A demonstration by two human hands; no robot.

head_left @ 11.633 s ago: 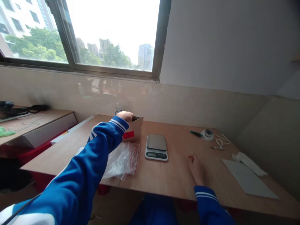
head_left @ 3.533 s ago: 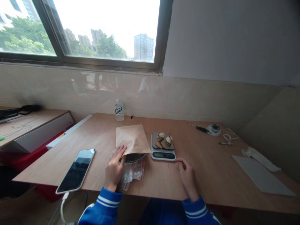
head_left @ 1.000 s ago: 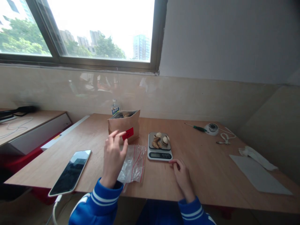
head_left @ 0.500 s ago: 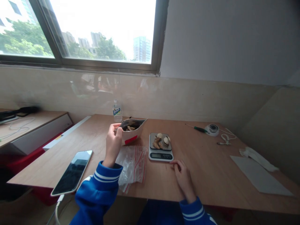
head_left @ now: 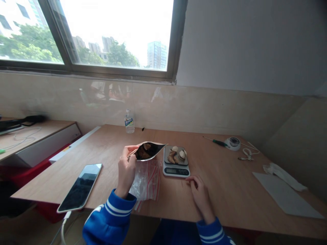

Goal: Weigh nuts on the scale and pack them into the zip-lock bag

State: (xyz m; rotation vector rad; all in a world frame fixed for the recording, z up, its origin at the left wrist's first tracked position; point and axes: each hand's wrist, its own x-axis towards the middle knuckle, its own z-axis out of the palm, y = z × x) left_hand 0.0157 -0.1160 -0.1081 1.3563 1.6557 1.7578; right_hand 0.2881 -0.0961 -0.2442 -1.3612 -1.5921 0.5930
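My left hand pinches the near left edge of an open pouch between thumb and fingers. The pouch's mouth gapes toward me, and brown dried pieces that look like mushroom show in its dark inside. To its right lies a small digital kitchen scale; on its plate rest several dried mushroom pieces, brown and pale. My right hand rests on the table by the scale's front right corner, fingers loosely bent and holding nothing. Clear zip bags with red seals lie below the pouch.
A phone on a cable overhangs the table's front left edge. At the back stands a water bottle. Toward the right lie a screwdriver, a white dome camera with its cord, and a grey sheet with white cloth.
My left hand has brought the pouch lower and nearer, turning its mouth more toward me, so its front with the red label no longer shows. My right hand has stayed by the scale.
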